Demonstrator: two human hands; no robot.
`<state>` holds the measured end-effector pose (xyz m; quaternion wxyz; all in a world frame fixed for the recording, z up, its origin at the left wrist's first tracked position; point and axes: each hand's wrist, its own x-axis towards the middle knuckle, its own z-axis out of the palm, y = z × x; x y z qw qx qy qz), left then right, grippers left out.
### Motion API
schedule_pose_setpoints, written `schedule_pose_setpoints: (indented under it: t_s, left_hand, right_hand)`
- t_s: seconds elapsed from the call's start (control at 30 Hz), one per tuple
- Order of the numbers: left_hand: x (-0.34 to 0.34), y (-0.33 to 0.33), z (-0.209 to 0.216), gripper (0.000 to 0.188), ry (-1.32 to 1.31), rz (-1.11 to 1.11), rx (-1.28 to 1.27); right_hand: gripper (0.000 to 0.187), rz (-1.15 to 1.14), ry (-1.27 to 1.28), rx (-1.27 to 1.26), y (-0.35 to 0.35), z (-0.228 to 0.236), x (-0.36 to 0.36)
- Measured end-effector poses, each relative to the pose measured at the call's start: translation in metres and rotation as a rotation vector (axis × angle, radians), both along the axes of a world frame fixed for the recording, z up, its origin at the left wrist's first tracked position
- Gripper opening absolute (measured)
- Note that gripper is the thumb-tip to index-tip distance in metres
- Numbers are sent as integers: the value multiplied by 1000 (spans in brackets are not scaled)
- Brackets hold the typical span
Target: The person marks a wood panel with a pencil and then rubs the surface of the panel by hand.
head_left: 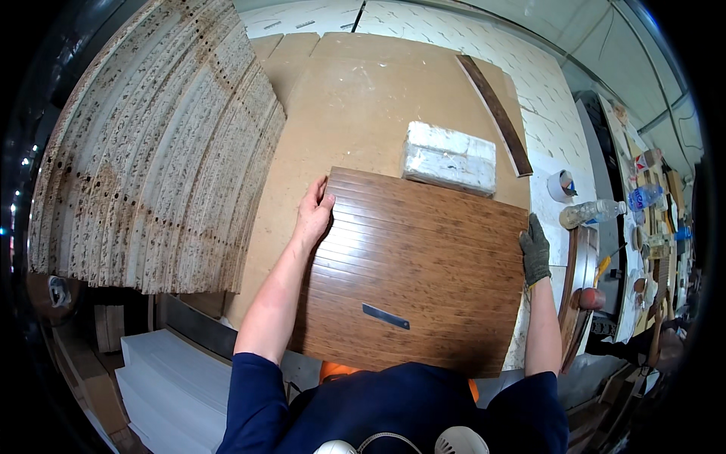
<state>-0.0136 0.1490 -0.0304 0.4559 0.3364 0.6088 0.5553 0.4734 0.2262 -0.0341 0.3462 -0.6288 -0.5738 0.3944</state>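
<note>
A wide brown wood-grain panel [423, 257] with fine lines across its face lies in front of me, its near edge against my body. My bare left hand [314, 212] grips its far left edge, thumb near the top surface and fingers along the side. On the opposite edge, my right hand [535, 253], in a dark grey glove, holds the panel's right side; its fingertips are partly hidden. A short dark metal strip [386, 316] with a small hole lies on the near part of the panel. Just beyond the far edge rests a white, scuffed block [449, 157].
A tall stack of speckled boards [159, 151] rises at the left. Brown cardboard [340, 98] covers the table, with a dark curved strip [495, 113] at far right. A white cup [560, 186] and plastic bottle [594, 213] stand and lie rightward. Pale sheets [174, 386] are at lower left.
</note>
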Motion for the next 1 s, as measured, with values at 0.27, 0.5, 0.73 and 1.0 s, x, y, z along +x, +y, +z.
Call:
schedule_pose_setpoints:
  t_s: [0.27,0.5,0.73,1.0]
  left_hand:
    - [-16,18,27,74,-80,-236,-79]
    - [-17,23,29,76,-150,-246,-100]
    - [-19,23,29,76,-123,-252,-123]
    - [-21,21,31,73,-114,-279,-122]
  right_hand:
    - [57,49,-52,-82,11,-7,9]
    - [56,20,118,-64,7,-9,9]
    - [57,40,196,-73,5,-3,6]
    - [57,59,265,-42,7,-3,2]
